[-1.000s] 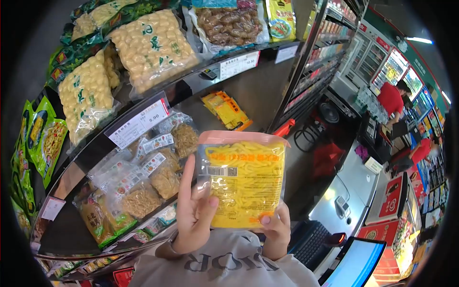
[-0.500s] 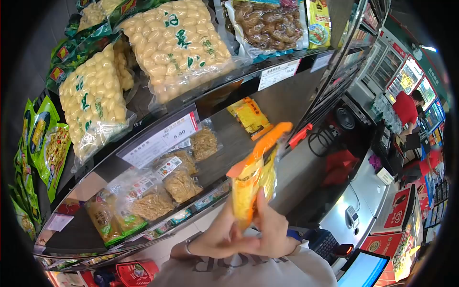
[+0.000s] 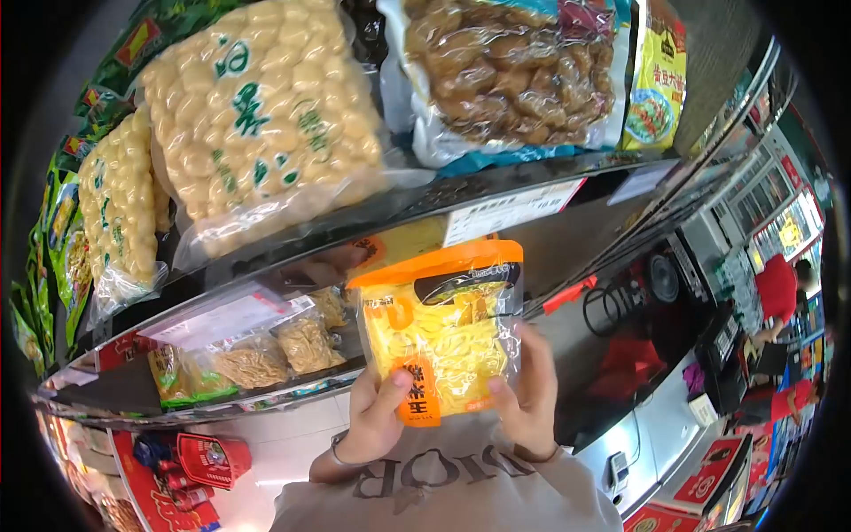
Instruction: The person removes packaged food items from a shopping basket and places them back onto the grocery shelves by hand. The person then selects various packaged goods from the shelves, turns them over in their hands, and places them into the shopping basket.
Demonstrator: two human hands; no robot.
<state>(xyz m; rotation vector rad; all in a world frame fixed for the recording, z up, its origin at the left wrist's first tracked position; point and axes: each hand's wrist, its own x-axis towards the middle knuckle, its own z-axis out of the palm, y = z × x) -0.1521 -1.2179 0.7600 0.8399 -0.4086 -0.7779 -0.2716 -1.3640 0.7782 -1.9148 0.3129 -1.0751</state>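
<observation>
A clear plastic bag of yellow noodles (image 3: 461, 341) with an orange top band faces me in front of the lower shelf. My left hand (image 3: 376, 415) grips its lower left corner, thumb on the orange label strip. On the lower right, my right hand (image 3: 530, 395) closes round the edge with its thumb on the front. The fingers behind the bag are hidden. Bags of brownish dried noodles (image 3: 306, 344) lie on the lower shelf, left of the bag I hold.
On the upper shelf are a large bag of pale oval pieces (image 3: 275, 115), a bag of brown food (image 3: 523, 75) and a yellow packet (image 3: 656, 80). Price tags (image 3: 514, 211) line its edge. A red basket (image 3: 213, 459) stands lower left. People in red (image 3: 776, 297) are at right.
The noodle bag has turned from edge-on to front-facing. My hands have spread from close together to its two lower sides. The view has moved nearer the upper shelf.
</observation>
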